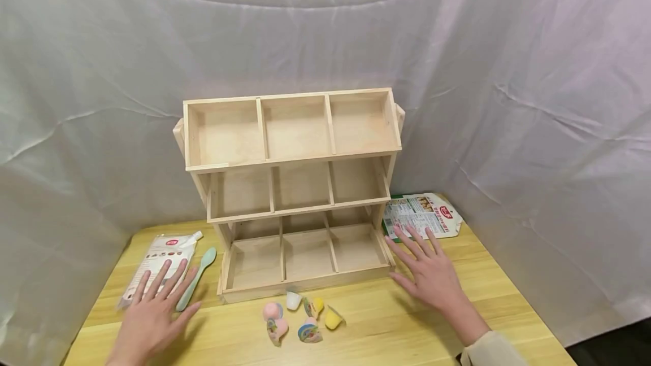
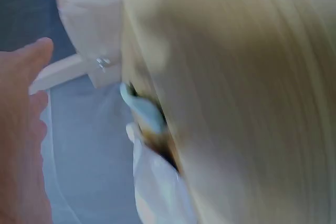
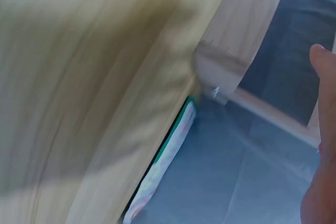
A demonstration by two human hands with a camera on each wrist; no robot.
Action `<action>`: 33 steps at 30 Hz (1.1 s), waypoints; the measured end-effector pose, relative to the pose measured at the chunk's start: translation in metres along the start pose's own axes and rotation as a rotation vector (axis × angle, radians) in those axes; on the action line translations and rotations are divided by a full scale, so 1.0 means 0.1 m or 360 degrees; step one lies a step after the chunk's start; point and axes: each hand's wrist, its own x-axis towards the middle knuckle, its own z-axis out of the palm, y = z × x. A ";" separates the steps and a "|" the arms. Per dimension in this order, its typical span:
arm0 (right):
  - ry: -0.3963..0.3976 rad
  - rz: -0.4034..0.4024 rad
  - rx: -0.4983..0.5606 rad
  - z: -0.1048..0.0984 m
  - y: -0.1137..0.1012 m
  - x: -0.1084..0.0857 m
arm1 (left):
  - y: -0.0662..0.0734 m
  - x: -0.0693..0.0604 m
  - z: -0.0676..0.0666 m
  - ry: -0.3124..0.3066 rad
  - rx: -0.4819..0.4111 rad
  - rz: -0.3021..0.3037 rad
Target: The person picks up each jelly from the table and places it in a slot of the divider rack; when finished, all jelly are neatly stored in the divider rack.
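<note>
over at the left side of the wood-grain table [image 1: 376, 326], the person's left hand [image 1: 152, 321] is spread, palm down, fingers straight and apart, released and gripping nothing. just beyond its fingers lies a clear-and-white pouch [image 1: 165, 253] with a white spout at its upper corner; the fingertips cross its near part from where i stand. they seem to hover above it rather than touch, though the wrist view is too blurred to be sure. just beside the pouch, on its right, a pale green spoon [image 1: 196, 278] lies slantwise on the table, its bowl pointing away from the person.

next along, in the middle, stands a light wooden rack [image 1: 295, 126] of three stepped tiers, each divided into three compartments, with a grey curtain [image 1: 285, 44] hanging behind. on the table just in front of its bottom tier sits a loose cluster of small cup-shaped pieces [image 1: 333, 318] in pink, white and yellow, some with rainbow print.

to the right, the person's right hand [image 1: 427, 275] is likewise released, fingers straight and fanned out, near the rack's lower right corner. behind its fingertips a green-and-white packet [image 1: 419, 212] with a red label lies on the table, beside the rack. a light sleeve [image 1: 492, 352] shows at that wrist.
</note>
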 end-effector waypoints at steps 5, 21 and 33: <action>0.0023 -0.0001 0.0120 -0.03 -0.19 0.09 | 0.19 0.06 0.05 -0.0046 -0.0266 -0.0149; -0.0393 0.0050 0.0731 0.01 -0.97 0.24 | 0.63 0.31 0.36 -0.0149 -0.1285 -0.0571; -0.0823 0.0112 0.1031 0.17 -1.25 0.23 | 0.77 0.33 0.51 -0.0031 -0.1543 -0.0783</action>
